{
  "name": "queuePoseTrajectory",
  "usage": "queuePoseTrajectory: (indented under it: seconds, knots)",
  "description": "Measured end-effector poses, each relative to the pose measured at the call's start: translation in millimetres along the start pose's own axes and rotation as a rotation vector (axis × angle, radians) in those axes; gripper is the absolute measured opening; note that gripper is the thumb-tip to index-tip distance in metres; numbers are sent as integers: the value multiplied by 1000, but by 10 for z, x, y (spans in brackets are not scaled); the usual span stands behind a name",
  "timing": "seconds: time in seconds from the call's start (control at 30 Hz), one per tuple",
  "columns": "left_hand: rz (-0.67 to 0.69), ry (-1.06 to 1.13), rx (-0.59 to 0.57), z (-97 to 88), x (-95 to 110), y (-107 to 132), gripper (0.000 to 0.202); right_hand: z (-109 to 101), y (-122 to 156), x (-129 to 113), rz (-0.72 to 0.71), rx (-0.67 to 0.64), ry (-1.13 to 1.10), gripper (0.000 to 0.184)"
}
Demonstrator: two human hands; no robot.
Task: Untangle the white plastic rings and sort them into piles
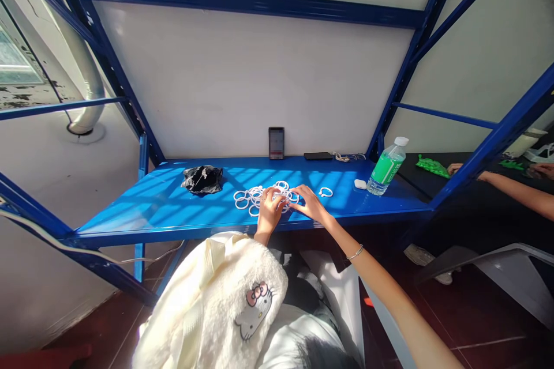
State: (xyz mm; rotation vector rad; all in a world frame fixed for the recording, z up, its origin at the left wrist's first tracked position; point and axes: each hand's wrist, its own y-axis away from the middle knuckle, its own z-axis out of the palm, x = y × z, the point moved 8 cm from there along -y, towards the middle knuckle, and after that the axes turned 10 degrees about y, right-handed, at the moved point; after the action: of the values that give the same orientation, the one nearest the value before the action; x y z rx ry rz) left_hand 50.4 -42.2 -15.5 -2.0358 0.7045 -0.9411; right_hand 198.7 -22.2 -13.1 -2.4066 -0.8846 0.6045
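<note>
A loose pile of white plastic rings (243,200) lies on the blue shelf in front of me, several of them overlapping. At the middle of the pile, my left hand (270,209) has its fingers bent and closed on a white ring. From the right, my right hand (310,206) pinches the edge of a ring between thumb and fingers, close to the left fingertips. The fingers partly hide what is between the two hands. A single white ring (326,192) lies apart, to the right of my right hand.
The blue metal shelf (142,207) has a crumpled black plastic bag (202,179) at left. A phone (276,143) leans on the back wall beside a flat black device (318,156) and cable. A water bottle (387,167) and white case (360,184) stand right. Another person's arm (517,187) shows farther right.
</note>
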Motion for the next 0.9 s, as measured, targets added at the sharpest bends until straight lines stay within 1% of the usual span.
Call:
queuePoseTrajectory:
  seconds: [0.13, 0.3, 0.5, 0.7, 0.9]
  knots:
    - [34, 24, -3, -18, 42, 3, 8, -37, 5, -26, -2, 19, 25, 33]
    - [15, 25, -24, -7, 42, 16, 10, -46, 0, -61, -13, 28, 65, 31]
    - [65, 75, 9, -23, 69, 21, 12, -30, 9, -49, -12, 41, 82, 34]
    - [40, 105, -14, 1, 35, 20, 15, -25, 15, -58, -32, 61, 95, 33]
    - [80, 95, 43, -45, 68, 11, 8, -8, 16, -69, -20, 45, 118, 31]
